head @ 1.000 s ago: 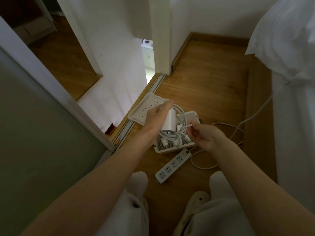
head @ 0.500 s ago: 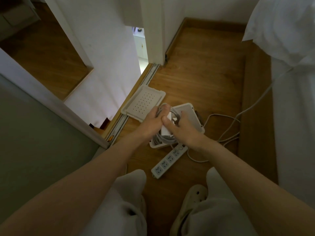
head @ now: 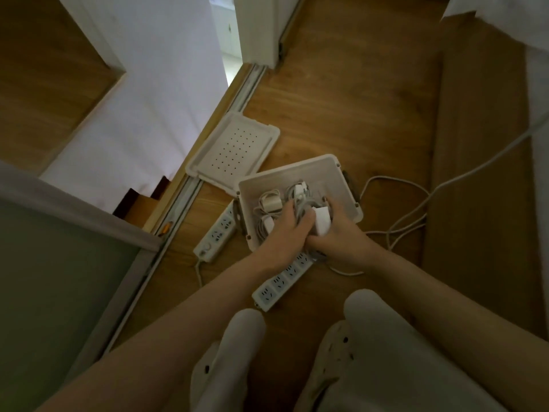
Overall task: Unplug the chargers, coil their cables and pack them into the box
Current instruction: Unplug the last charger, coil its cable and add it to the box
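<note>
White charger [head: 322, 223] sits in the right grip [head: 338, 236], whose fingers curl round it, while the left grip [head: 282, 227] is curled over its coiled cable [head: 300, 208]. A second ago both held this bundle above the box [head: 316, 173]; now they have lowered it inside, against the other coiled chargers [head: 271, 203] lying there. This one looks as good as packed, with only the letting go left. The lid [head: 234, 150] lies off beside the box, power strips [head: 215, 234] flank it, and a loose cord [head: 398, 203] trails over the floor.
</note>
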A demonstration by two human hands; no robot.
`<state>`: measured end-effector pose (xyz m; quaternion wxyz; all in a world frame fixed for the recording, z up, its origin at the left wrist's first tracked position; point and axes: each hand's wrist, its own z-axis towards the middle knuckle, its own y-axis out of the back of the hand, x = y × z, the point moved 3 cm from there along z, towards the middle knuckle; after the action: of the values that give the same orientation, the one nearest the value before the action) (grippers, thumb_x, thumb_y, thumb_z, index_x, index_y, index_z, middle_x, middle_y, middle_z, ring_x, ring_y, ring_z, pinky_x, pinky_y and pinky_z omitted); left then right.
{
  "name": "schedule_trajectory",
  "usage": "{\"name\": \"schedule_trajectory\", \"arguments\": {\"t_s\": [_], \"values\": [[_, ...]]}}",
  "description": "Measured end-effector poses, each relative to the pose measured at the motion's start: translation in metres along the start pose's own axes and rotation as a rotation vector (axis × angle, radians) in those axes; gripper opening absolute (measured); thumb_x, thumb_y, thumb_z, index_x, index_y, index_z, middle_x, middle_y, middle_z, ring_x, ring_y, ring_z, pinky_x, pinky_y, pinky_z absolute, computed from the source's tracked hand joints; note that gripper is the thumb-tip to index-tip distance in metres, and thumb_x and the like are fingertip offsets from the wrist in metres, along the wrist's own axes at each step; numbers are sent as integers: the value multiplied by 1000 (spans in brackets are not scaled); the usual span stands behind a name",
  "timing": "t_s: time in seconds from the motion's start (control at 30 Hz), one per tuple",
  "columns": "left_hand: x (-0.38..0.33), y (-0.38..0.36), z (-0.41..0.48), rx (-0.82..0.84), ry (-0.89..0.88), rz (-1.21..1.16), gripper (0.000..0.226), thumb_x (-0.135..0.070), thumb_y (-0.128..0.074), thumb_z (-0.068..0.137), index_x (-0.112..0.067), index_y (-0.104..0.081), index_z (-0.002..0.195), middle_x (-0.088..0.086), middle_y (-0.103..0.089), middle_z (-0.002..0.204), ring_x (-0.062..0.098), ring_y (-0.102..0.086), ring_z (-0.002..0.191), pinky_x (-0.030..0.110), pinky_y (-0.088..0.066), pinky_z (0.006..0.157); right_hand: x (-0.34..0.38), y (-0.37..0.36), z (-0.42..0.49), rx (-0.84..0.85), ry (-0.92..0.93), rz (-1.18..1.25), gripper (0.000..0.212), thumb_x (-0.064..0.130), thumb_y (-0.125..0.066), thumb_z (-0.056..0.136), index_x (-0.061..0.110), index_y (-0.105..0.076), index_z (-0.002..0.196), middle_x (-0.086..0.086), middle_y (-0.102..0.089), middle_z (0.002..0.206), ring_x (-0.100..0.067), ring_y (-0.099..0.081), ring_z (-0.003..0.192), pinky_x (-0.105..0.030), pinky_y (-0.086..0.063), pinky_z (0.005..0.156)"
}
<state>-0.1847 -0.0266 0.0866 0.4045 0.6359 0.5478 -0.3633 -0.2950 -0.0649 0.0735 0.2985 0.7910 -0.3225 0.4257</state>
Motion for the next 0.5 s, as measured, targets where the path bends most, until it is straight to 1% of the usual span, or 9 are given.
{"name": "schedule_trajectory", "arguments": {"t_s": [0.07,0.13,0.2,0.23,0.27,0.3,0.37,0.43,0.5], "values": [[22,0,17,-3,-69,135,42,-34,-36,101,-18,-35,140,1,-47,132,17,-46,123,38,-39,106,-21,1,14,-46,-36,9,83,14,-73,78,27,-18,139,4,-54,111,-8,-60,92,-16,-52,59],[43,2,34,-5,-66,246,44,-37,-37,100,-17,-37,139,5,-47,133,19,-46,122,45,-39,105,-39,2,29,-86,-82,5,86,16,-73,78,26,-16,141,8,-50,107,-5,-56,90,-14,-49,57],[61,7,49,-35,-28,310,48,-39,-36,100,-18,-34,142,5,-41,139,19,-40,127,45,-37,107,-54,9,47,-125,-130,0,77,17,-74,77,24,-24,136,6,-51,108,-5,-55,90,-12,-48,52],[66,12,53,-65,-31,349,47,-38,-37,100,-18,-34,142,5,-39,141,19,-38,129,44,-36,108,-58,15,56,-152,-140,-32,72,17,-75,76,20,-31,133,2,-53,111,-8,-57,92,-12,-49,52],[73,17,59,-95,-46,403,45,-36,-40,99,-18,-35,141,4,-39,140,18,-36,129,43,-35,108,-62,21,67,-186,-143,-84,67,16,-75,75,16,-36,130,-1,-55,112,-13,-59,96,-14,-51,57],[80,22,64,-104,-60,480,44,-34,-43,98,-18,-37,139,4,-40,138,18,-35,129,42,-34,108,-64,28,80,-222,-143,-133,65,16,-75,75,15,-39,129,-2,-56,112,-17,-59,99,-21,-53,64],[98,29,74,-27,-65,740,44,-36,-50,95,-21,-41,135,1,-41,134,19,-34,127,40,-33,107,-66,42,103,-286,-157,-223,65,17,-74,76,11,-37,129,-2,-53,109,-19,-56,99,-32,-52,76],[118,27,83,133,-68,1060,46,-41,-52,92,-24,-42,134,-1,-42,132,20,-35,125,38,-30,106,-68,55,127,-311,-185,-319,69,20,-73,77,5,-32,131,-6,-49,109,-20,-52,96,-33,-47,76],[129,22,91,232,-104,1225,44,-39,-51,92,-27,-43,134,-2,-45,132,21,-36,124,40,-26,105,-74,66,149,-330,-216,-428,79,27,-74,75,2,-28,134,-13,-46,120,-27,-51,105,-39,-48,82]]}}
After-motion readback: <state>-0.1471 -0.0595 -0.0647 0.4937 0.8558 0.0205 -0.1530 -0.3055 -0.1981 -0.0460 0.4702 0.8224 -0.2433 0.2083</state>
